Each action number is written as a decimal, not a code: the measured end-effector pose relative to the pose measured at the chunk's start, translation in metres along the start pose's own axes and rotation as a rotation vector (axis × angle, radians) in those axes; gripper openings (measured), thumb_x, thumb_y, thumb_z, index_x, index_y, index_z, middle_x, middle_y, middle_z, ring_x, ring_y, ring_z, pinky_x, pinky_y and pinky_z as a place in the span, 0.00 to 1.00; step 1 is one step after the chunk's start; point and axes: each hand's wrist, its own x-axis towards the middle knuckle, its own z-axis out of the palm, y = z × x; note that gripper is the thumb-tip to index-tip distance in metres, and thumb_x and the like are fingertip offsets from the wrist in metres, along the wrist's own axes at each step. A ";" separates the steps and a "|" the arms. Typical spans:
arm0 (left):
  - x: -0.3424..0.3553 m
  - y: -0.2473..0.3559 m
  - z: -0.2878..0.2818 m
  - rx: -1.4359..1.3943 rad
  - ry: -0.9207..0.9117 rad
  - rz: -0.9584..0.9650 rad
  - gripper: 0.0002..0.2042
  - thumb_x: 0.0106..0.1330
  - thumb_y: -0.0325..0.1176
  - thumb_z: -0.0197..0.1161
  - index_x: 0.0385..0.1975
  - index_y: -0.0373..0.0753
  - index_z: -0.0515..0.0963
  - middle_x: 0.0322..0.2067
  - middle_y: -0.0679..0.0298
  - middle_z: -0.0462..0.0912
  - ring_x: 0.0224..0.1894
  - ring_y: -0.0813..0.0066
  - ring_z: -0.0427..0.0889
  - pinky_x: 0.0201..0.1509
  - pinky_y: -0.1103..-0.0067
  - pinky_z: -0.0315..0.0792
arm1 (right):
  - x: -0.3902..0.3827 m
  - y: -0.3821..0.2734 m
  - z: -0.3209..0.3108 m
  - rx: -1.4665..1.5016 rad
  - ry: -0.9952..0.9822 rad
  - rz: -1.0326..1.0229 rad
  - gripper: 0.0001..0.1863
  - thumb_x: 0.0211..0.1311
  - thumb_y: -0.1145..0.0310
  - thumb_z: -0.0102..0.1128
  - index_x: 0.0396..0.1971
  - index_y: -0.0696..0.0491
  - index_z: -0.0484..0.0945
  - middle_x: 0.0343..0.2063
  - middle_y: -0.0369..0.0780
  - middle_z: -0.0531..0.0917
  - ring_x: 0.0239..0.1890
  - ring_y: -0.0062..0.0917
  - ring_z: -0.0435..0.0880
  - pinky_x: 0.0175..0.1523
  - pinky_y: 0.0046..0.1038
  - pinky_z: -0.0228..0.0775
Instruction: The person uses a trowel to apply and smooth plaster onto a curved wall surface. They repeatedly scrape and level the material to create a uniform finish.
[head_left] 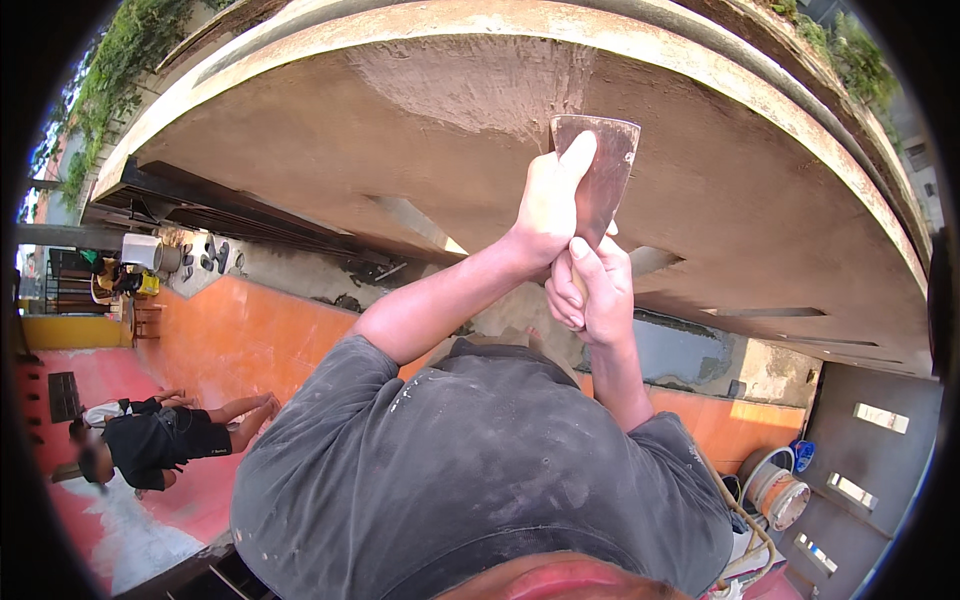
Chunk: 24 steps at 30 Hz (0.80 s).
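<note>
L hand (548, 208) & R hand (606, 290) grip scraper (608, 180) nr plastered wall (740, 210); bucket (778, 500) low R, person (155, 445) far L.

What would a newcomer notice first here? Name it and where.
At upper centre, the left hand and right hand grip a dark-bladed tool before a brown wall. A dusty dark shirt fills the lower middle. At left, a person in black appears sideways.

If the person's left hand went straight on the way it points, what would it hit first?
Likely the brown surface beyond the scraper the left hand holds, though depth is unclear.
</note>
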 end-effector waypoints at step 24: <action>-0.006 0.035 0.022 0.016 -0.051 0.002 0.23 0.80 0.51 0.45 0.36 0.38 0.79 0.25 0.66 0.79 0.23 0.80 0.77 0.25 0.80 0.72 | -0.006 -0.012 0.022 0.174 -0.057 -0.033 0.12 0.82 0.63 0.41 0.45 0.58 0.67 0.10 0.33 0.63 0.05 0.14 0.57 0.09 0.19 0.51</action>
